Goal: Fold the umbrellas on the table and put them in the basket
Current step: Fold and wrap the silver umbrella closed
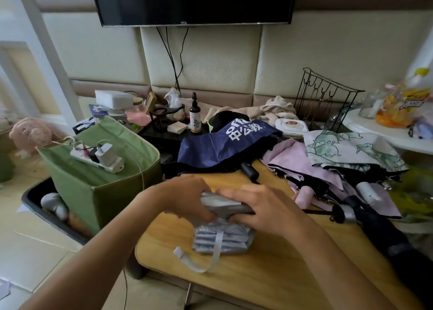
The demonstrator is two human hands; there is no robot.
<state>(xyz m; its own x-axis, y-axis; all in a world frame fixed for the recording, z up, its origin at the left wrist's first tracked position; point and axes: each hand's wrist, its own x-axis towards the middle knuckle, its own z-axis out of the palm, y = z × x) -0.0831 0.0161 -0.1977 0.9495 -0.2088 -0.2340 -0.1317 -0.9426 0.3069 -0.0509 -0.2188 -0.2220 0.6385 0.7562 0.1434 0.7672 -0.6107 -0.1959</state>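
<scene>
Well to the left of the hands, down on the floor, sits the green fabric basket [103, 181] with a power strip [98, 158] lying across its rim; no umbrella shows inside it, though its bottom is hidden. The left hand [185, 198] curls its fingers over the upper end of the grey umbrella [222, 230], and the right hand [260, 209], just beside it, grips the same bundle from the other side. Below both hands the grey canopy lies pleated on the wooden table [269, 277], its closing strap [199, 261] hanging loose and unfastened. Beyond the hands lies a navy umbrella [222, 145], unfolded; to their right a pink umbrella [302, 167], a floral umbrella [351, 150] and a black umbrella [379, 230] sprawl in a heap. By my judgement the first umbrella is nearly folded, four remain, none is basketed.
</scene>
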